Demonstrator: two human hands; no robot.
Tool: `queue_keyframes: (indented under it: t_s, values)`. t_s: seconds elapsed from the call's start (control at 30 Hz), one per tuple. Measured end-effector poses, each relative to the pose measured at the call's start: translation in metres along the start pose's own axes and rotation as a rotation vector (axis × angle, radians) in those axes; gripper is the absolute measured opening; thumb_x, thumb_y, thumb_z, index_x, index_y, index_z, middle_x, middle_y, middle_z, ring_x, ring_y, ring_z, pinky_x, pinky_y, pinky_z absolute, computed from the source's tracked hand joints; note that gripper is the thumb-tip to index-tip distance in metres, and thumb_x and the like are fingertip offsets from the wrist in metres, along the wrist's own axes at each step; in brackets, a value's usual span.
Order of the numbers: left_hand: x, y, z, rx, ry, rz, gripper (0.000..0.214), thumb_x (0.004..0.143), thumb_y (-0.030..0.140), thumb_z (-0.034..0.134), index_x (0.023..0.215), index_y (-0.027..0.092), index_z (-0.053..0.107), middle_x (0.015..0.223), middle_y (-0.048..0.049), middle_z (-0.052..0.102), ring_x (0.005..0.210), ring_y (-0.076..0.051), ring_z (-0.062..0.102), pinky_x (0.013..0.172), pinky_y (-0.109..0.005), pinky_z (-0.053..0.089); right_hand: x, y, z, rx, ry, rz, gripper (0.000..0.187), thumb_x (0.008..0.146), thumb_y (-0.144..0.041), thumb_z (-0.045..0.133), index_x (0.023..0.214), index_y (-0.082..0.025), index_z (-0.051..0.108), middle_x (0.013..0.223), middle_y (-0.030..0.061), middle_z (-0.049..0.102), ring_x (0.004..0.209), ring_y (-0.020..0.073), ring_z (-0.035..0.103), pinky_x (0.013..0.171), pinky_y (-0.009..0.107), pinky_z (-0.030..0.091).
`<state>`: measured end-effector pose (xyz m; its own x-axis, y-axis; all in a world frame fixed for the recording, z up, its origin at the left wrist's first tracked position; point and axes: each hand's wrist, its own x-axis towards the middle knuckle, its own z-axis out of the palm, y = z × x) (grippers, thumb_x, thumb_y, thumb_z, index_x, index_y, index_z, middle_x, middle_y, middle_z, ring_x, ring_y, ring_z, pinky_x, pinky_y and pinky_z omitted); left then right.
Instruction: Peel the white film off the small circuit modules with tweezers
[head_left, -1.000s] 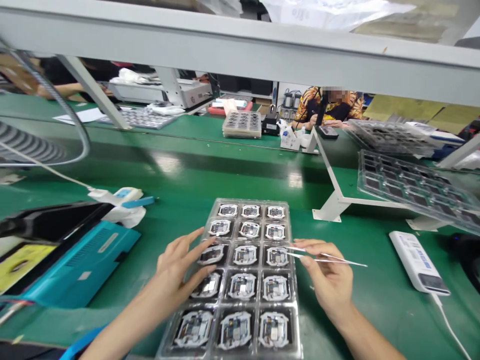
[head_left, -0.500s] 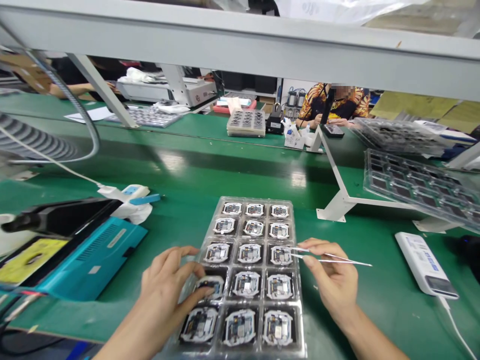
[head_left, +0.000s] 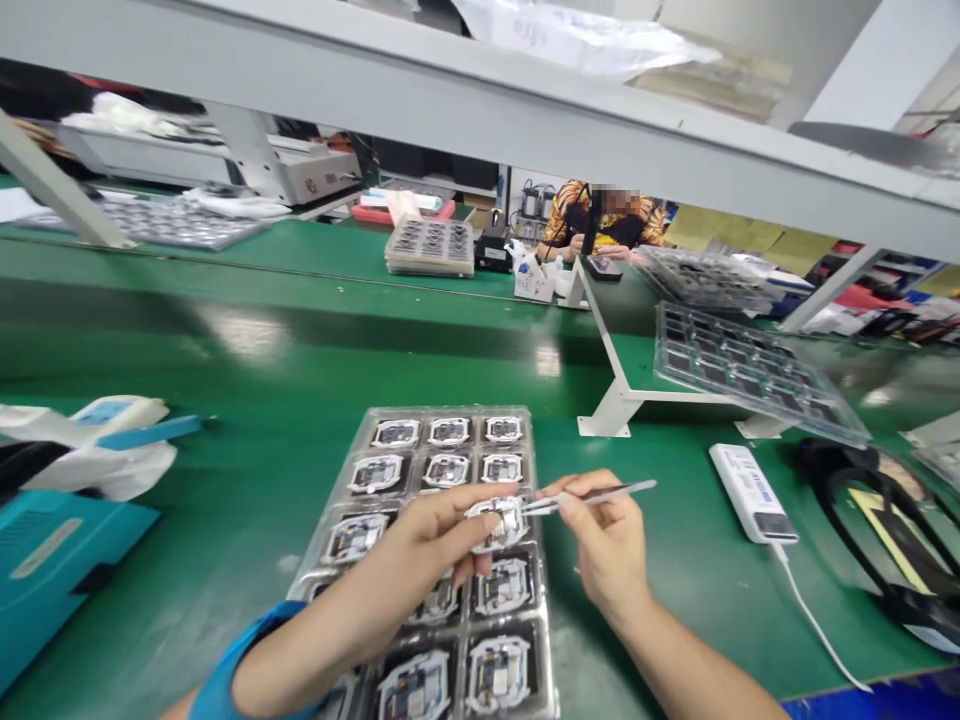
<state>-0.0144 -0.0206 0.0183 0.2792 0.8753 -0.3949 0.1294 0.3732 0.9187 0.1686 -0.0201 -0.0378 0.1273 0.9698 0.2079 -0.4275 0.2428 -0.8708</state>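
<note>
A clear plastic tray [head_left: 541,640] lies on the green bench, with small circuit boards in white frames in its compartments. Over its right column, my left hand [head_left: 442,535] grips one white-framed circuit board [head_left: 504,520], thumb on top and fingers curled under the edge. A blue band circles that wrist. My right hand [head_left: 611,535] is closed on metal tweezers [head_left: 622,490], pinched between thumb and fingers. Their tips reach the right edge of the held board; whether they grip a part of it I cannot tell. My left forearm hides part of the tray.
A white device with a dark display [head_left: 752,495] and cable lies at right, beside a black curved object [head_left: 847,500]. Behind it, another clear tray [head_left: 757,370] rests on a raised stand [head_left: 611,405]. A teal box [head_left: 60,570] sits left. Across the bench a person [head_left: 607,220] works.
The view has turned right. My left hand has moved from the tray's left column to its right column and holds a board up there. The tweezers now meet that board.
</note>
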Motion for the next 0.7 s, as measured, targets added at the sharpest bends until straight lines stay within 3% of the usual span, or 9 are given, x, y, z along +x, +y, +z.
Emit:
queue_keyframes:
  t_s: [0.17, 0.43, 0.6, 0.7]
  values:
    - [0.006, 0.002, 0.015, -0.173, 0.012, -0.011, 0.043, 0.077, 0.046, 0.071, 0.109, 0.019, 0.079, 0.085, -0.0059, 0.077, 0.066, -0.017, 0.060, 0.059, -0.027, 0.044, 0.001, 0.000, 0.002, -0.071, 0.019, -0.056, 0.014, 0.075, -0.025, 0.086, 0.080, -0.024, 0.073, 0.082, -0.0010, 0.080, 0.080, 0.0149, 0.076, 0.077, 0.026, 0.060]
    - [0.014, -0.011, 0.017, -0.231, -0.013, 0.002, 0.041, 0.077, 0.053, 0.074, 0.103, 0.022, 0.083, 0.111, -0.0091, 0.078, 0.066, -0.016, 0.061, 0.055, -0.026, 0.042, 0.000, 0.004, 0.002, -0.028, 0.010, 0.004, 0.014, 0.076, -0.026, 0.085, 0.079, -0.024, 0.072, 0.081, -0.0009, 0.080, 0.078, 0.0148, 0.075, 0.074, 0.026, 0.059]
    - [0.015, -0.010, 0.017, -0.236, 0.001, -0.016, 0.042, 0.076, 0.055, 0.074, 0.101, 0.023, 0.083, 0.108, -0.0075, 0.078, 0.059, -0.013, 0.059, 0.053, -0.025, 0.038, 0.001, 0.005, 0.002, -0.061, -0.054, -0.060, 0.011, 0.080, -0.025, 0.083, 0.080, -0.024, 0.072, 0.080, -0.0002, 0.079, 0.078, 0.0164, 0.074, 0.075, 0.030, 0.058]
    - [0.013, -0.009, 0.016, -0.236, 0.017, -0.029, 0.043, 0.073, 0.054, 0.076, 0.099, 0.021, 0.083, 0.094, -0.0062, 0.078, 0.056, -0.012, 0.055, 0.051, -0.024, 0.035, 0.001, 0.002, 0.002, -0.146, -0.129, -0.209, 0.007, 0.083, -0.024, 0.079, 0.084, -0.026, 0.072, 0.081, 0.0004, 0.079, 0.079, 0.0185, 0.074, 0.077, 0.035, 0.057]
